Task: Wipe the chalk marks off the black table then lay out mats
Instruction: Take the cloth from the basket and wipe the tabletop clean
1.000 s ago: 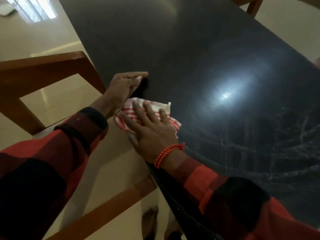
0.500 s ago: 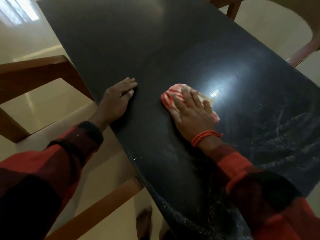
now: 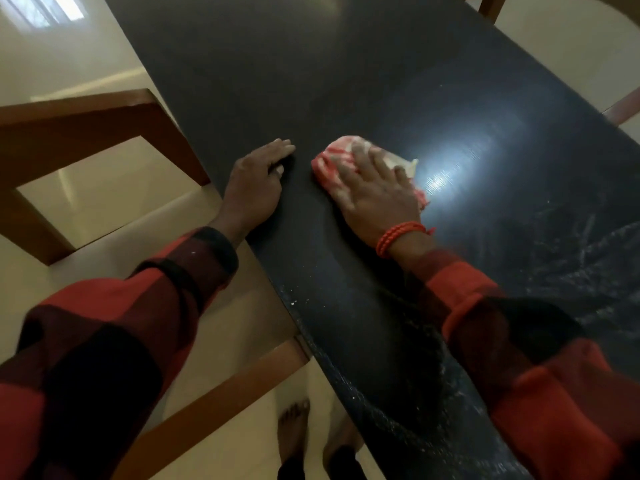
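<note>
The black table (image 3: 363, 81) fills the upper and right part of the head view. My right hand (image 3: 374, 192) lies flat on a red-and-white striped cloth (image 3: 332, 161), pressing it onto the tabletop near the left edge. My left hand (image 3: 256, 181) rests palm down on that edge, fingers together, holding nothing. White chalk marks (image 3: 571, 258) streak the surface at the right, and chalk dust (image 3: 398, 407) speckles the near corner. No mats are in view.
A wooden chair (image 3: 104, 133) stands to the left of the table, and a wooden rail (image 3: 221, 400) runs below its edge. More chair parts (image 3: 623, 109) show at the far right. My bare feet (image 3: 294, 431) stand on the pale tiled floor.
My right hand slid the cloth from the table's left edge rightward onto the surface, then back a little toward my left hand. The left hand stayed on the edge.
</note>
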